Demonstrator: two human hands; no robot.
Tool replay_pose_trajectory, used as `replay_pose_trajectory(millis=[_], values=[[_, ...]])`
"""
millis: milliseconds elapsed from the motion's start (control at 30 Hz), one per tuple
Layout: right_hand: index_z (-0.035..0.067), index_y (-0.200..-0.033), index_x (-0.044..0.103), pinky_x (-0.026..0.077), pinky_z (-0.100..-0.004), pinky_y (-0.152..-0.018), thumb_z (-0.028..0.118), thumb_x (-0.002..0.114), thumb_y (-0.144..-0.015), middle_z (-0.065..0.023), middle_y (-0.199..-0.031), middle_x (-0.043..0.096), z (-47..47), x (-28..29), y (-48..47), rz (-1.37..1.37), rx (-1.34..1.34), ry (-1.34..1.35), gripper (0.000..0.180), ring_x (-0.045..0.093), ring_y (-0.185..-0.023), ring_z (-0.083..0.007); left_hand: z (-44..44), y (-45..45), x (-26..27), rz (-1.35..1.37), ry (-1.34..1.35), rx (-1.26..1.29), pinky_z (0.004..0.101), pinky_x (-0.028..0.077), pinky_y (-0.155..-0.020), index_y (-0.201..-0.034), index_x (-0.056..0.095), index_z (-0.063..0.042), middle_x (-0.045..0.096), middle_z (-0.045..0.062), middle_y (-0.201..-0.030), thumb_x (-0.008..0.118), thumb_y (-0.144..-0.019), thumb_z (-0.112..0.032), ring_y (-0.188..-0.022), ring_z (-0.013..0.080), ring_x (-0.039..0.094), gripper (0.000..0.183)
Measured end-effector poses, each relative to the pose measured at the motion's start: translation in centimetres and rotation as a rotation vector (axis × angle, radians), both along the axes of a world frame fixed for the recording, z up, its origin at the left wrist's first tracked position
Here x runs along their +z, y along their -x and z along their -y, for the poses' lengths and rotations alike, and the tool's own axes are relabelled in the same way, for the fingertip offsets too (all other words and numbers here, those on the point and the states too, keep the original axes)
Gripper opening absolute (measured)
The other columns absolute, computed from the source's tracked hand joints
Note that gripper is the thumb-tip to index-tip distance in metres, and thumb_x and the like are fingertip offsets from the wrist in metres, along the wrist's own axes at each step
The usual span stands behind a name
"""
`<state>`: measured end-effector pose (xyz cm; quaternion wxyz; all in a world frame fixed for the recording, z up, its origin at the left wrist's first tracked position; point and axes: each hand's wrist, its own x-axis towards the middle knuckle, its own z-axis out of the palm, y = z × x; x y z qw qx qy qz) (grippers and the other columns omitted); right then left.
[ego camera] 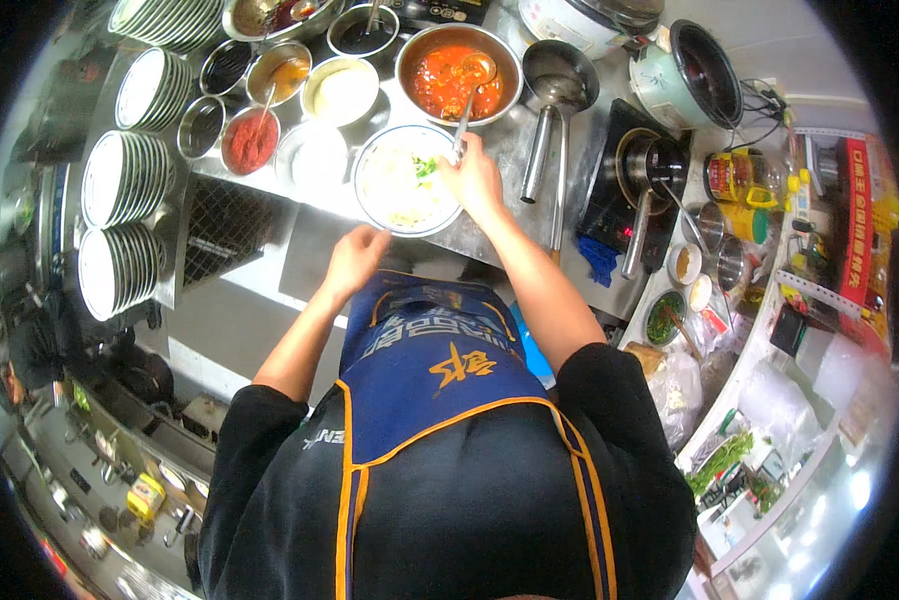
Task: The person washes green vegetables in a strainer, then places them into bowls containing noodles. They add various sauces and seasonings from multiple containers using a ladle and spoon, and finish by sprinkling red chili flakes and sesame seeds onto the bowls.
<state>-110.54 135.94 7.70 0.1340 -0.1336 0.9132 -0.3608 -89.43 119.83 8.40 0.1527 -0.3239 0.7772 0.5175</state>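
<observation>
My right hand [478,180] is closed around the handle end of a metal ladle [467,112], above the right rim of a white bowl with a blue-lined rim [361,196]. The ladle's head rests in a steel basin [403,84] of red, oily sauce [438,79]. Pale food, perhaps noodles, lies in the bowl with chopped greens [424,166] on top; glare hides detail. Just off the bowl's near left rim, my left hand [358,259] has its fingers loosely curled, slightly blurred. Whether it touches the rim is unclear.
Bowls of red paste [250,141], white contents [340,90] and dark sauces stand left, beyond them stacked dishes [125,180]. On the right are a wok-like pan with a ladle [562,79], a pot [650,169] on an induction cooker [599,202], and a rice cooker [663,90].
</observation>
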Motion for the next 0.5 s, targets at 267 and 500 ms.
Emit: replay_pose_trajectory(millis=[267, 500], values=[[0.001, -0.125, 0.055, 0.043, -0.0226, -0.055, 0.020, 0.062, -0.101, -0.0040, -0.080, 0.062, 1.0, -1.0, 6.9, 0.277, -0.672, 1.116, 0.031, 0.051, -0.063, -0.0087, 4.2, -0.9, -4.9, 0.082, -0.435, 0.156, 0.0303, 0.058, -0.066, -0.134, 0.046, 0.008, 0.069, 0.018, -0.102, 0.065, -0.097, -0.032, -0.080, 0.0192, 0.070, 0.058], [0.006, -0.133, 0.061, 0.054, -0.0329, -0.076, 0.027, 0.055, -0.105, -0.0142, -0.095, 0.071, -2.9, 3.2, 8.3, -0.158, 0.090, 0.098, 0.036, 0.068, -0.081, -0.0192, 4.4, -0.2, -6.8, -0.052, -0.581, 0.218, 0.0299, 0.060, -0.075, -0.137, 0.040, 0.008, 0.068, 0.018, -0.105, 0.057, -0.102, -0.019, -0.087, 0.0195, 0.070, 0.047]])
